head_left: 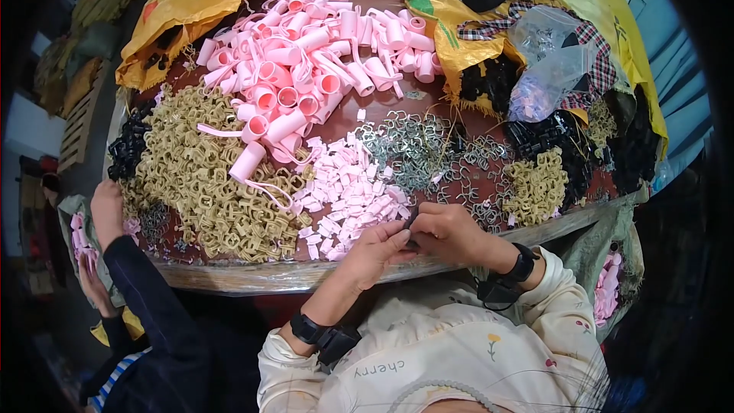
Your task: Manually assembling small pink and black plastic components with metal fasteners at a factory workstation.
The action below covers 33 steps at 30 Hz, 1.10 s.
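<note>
- A small dark part [413, 223] is pinched between the fingertips of the left hand [372, 254] and the right hand [453, 235]; both are nearly closed on it, and whether it is one piece or several cannot be told, as it is mostly covered by fingers.
- Because it is gripped by fingertips alone, the dark part could be squeezed out and lost over the edge of the desk [252, 281], which runs close to both hands.
- Just beyond the left hand, small pink pieces [344, 195] are heaped; by a brush of the knuckles they could be scattered.
- Beyond the right hand, metal hooks [409, 145] are strewn loosely; being open-shaped, they could be tangled, or mixed into the beige pieces [537, 190] to its right.
- Farthest out, well beyond the left hand, pink tubes [294, 69] are piled with loose straps; if a strap is snagged, the heap could be made to slide onto the smaller pieces.
</note>
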Available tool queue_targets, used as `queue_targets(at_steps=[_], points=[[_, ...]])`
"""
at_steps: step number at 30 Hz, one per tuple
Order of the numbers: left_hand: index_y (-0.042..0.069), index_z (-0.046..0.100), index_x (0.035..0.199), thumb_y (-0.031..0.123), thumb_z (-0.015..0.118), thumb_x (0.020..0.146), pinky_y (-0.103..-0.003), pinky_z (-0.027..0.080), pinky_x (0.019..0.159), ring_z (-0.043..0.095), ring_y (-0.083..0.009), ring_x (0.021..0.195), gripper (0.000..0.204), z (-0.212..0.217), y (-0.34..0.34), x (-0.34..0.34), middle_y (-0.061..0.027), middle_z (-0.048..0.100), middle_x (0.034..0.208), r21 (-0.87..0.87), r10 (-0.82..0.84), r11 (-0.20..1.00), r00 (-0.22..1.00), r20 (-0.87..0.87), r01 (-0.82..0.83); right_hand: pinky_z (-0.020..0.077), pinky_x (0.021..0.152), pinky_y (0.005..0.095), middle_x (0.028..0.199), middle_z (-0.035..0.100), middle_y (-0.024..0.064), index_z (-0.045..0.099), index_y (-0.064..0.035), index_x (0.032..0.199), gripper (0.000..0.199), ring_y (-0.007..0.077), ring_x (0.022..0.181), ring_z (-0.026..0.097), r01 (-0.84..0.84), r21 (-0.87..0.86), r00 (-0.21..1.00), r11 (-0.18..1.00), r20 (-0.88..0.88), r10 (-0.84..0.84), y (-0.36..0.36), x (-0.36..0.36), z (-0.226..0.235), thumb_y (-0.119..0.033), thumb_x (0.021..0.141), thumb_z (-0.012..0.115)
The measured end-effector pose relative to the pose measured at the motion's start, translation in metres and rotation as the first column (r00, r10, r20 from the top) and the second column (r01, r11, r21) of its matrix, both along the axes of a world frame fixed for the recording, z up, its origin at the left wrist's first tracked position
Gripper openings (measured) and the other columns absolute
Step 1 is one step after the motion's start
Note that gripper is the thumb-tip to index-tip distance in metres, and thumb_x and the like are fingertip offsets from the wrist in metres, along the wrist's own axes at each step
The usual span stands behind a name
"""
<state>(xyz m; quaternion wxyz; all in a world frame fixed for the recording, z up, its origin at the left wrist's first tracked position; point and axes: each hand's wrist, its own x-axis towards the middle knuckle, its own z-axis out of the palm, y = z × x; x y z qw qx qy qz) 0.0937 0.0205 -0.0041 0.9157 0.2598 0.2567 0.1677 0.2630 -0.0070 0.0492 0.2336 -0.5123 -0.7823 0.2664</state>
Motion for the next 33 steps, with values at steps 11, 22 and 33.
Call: queue_targets(at_steps=[11, 22, 33], points=[[0.0, 0.049, 0.103, 0.008, 0.047, 0.083, -0.024, 0.048, 0.073, 0.057, -0.017, 0.085, 0.021, 0.0, 0.004, -0.004, -0.008, 0.057, 0.095, -0.099, 0.174, 0.981, 0.984, 0.034, -0.17, 0.0414, 0.055, 0.0337, 0.073, 0.049, 0.0108, 0.051, -0.0035, 0.085, 0.016, 0.0294, 0.065, 0.051, 0.276, 0.16, 0.884, 0.948, 0.345, -0.315, 0.012, 0.087, -0.042, -0.006, 0.07, 0.057], [0.0, 0.048, 0.104, 0.01, 0.048, 0.083, -0.024, 0.047, 0.075, 0.057, -0.0158, 0.086, 0.023, 0.002, 0.005, 0.001, -0.0082, 0.057, 0.095, -0.101, 0.194, 0.977, 0.98, 0.041, -0.189, 0.0424, 0.051, 0.0224, 0.069, 0.054, 0.0016, 0.051, -0.0011, 0.085, 0.01, 0.0089, 0.057, 0.053, 0.303, -0.444, 0.802, 0.843, -0.359, -0.477, 0.007, 0.079, -0.032, -0.007, 0.078, 0.055], [-0.002, 0.045, 0.107, 0.012, 0.054, 0.08, -0.028, 0.043, 0.084, 0.054, -0.0176, 0.093, 0.032, -0.003, 0.0, 0.008, -0.0105, 0.055, 0.099, -0.108, 0.3, 0.954, 0.917, 0.262, -0.281, 0.0427, 0.052, 0.0176, 0.069, 0.054, 0.0004, 0.052, 0.0001, 0.087, 0.007, 0.0068, 0.059, 0.054, 0.151, -0.51, 0.718, 0.847, -0.532, -0.449, 0.005, 0.007, -0.018, -0.001, 0.08, 0.052]])
